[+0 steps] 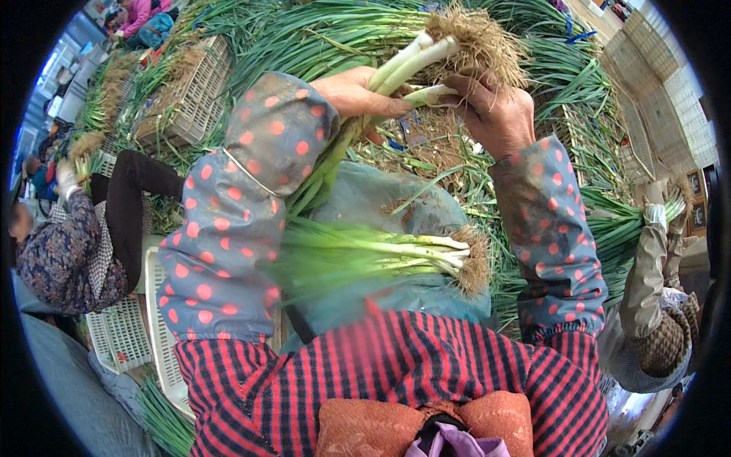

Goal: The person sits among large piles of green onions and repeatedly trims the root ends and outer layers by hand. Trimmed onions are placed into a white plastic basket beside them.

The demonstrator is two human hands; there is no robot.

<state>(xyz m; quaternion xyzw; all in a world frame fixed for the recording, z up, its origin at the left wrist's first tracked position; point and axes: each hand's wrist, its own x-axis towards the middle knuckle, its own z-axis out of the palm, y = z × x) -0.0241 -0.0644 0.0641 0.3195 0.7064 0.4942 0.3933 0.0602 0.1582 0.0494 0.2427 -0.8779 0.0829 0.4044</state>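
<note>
Green onions with white stems and dirty, shaggy roots are in my left hand, its fingers wrapped round the stalks, the leaves trailing down toward my left sleeve. My right hand is closed on one white stalk just below those roots, pinched between thumb and fingers. Below both hands, another bunch of green onions, roots to the right, lies across the teal plastic sheet over my lap.
Piled green onions and trimmings surround me. Plastic crates stand at upper left, lower left and upper right. A co-worker sits at my left, another at my right; more people work farther back.
</note>
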